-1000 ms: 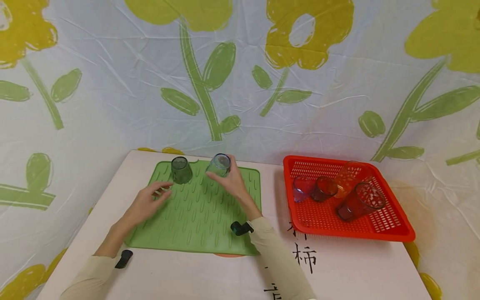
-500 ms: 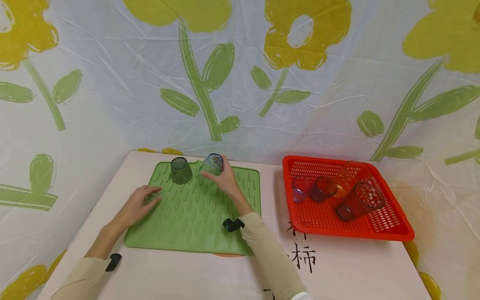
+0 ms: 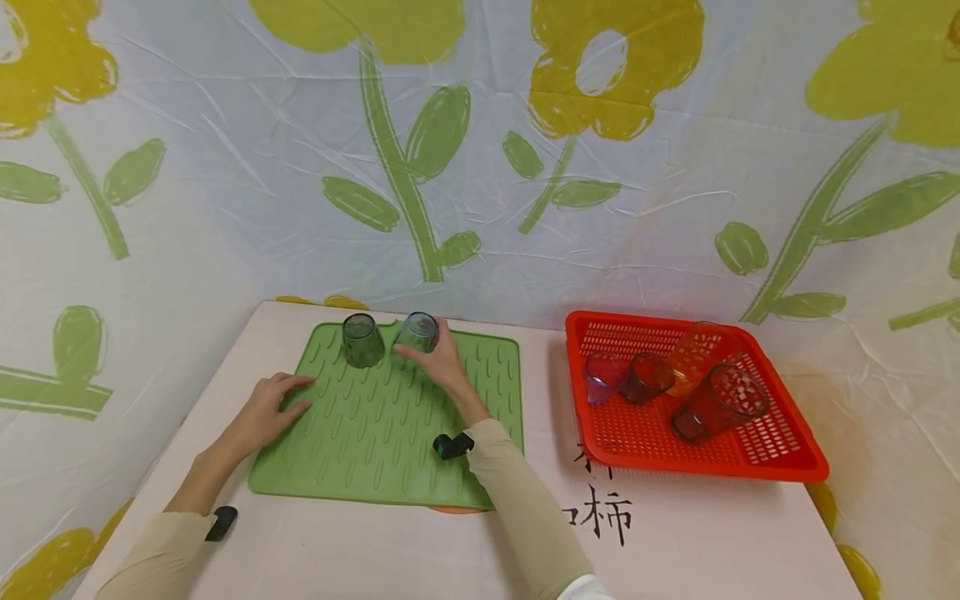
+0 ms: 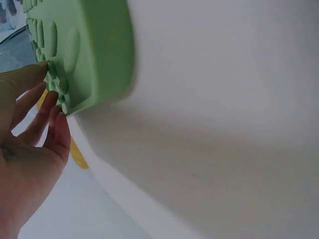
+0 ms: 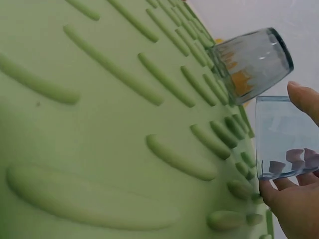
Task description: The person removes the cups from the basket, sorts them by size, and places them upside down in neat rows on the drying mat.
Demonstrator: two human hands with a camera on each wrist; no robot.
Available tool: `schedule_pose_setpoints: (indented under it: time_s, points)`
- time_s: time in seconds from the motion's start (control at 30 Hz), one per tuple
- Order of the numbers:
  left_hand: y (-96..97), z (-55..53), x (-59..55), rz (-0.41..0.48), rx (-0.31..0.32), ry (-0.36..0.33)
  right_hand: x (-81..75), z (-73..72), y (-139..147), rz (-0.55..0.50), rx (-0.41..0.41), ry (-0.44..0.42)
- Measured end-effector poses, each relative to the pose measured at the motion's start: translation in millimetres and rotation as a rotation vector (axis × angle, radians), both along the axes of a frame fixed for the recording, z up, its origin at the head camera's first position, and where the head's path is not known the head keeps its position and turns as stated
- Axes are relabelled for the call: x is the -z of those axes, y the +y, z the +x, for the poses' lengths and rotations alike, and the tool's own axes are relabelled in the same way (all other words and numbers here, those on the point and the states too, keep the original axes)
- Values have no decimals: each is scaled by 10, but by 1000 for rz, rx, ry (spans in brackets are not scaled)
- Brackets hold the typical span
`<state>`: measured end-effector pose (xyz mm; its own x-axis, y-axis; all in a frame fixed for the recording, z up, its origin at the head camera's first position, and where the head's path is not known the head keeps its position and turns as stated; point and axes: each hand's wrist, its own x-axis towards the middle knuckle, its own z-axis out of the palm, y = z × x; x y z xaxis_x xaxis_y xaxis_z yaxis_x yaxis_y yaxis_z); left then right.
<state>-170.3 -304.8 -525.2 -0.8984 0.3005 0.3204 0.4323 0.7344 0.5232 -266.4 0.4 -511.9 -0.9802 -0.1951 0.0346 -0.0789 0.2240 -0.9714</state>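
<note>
My right hand [image 3: 444, 367] grips a light blue clear glass [image 3: 422, 330] by its sides, over the back of the green drying mat [image 3: 382, 442]. Just left of it a dark grey glass [image 3: 363, 343] stands on the mat. In the right wrist view, thumb and fingers lie on opposite sides of the blue glass [image 5: 276, 119], with the grey glass [image 5: 255, 64] beyond it. My left hand [image 3: 262, 412] holds nothing, its fingers loosely bent at the mat's left edge. Whether its fingertips touch the mat [image 4: 107, 55] is hard to tell in the left wrist view.
To the right, a red plastic basket [image 3: 697, 468] holds several glasses: a purplish one [image 3: 604, 379], a small dark one [image 3: 648, 379], a tall clear one [image 3: 693, 350] and a tall dark one [image 3: 712, 408]. Flowered cloth [image 3: 480, 167] hangs behind the pale table [image 3: 360, 550].
My right hand has carried the blue glass leftward, closer to the grey glass, and slightly down. My left hand has drawn back left and toward me, away from the grey glass.
</note>
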Motion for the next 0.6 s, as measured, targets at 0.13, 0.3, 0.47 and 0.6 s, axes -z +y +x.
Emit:
schedule_pose_setpoints:
  time_s: [0.13,0.3,0.47,0.6]
  points:
    - [-40,1,6,2,8,-9,40,-13,-31,13,4,-4]
    - [-61,3,24,-9,6,36,44,-25,-52,57,-6,14]
    - [-91,8,39,-12,-2,27,44,-31,-91,116,-10,25]
    - [-111,13,26,-10,-7,-20,68,-40,-117,150,-35,48]
